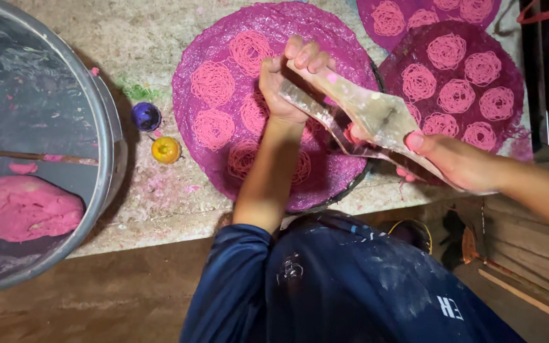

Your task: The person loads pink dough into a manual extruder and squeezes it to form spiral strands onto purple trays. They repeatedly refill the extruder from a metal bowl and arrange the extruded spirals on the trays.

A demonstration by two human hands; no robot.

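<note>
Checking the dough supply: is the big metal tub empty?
No, the metal tub holds a lump of pink dough at its bottom.

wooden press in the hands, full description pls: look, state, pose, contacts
The wooden press is a two-armed, hinged tool of pale worn wood, smeared with whitish and pink residue. Its arms are spread in a V. It is held tilted above the round purple mat dotted with pink noodle coils. The left hand grips the upper arm ends; the right hand holds the lower end. Pink dough shows between the arms.
</note>
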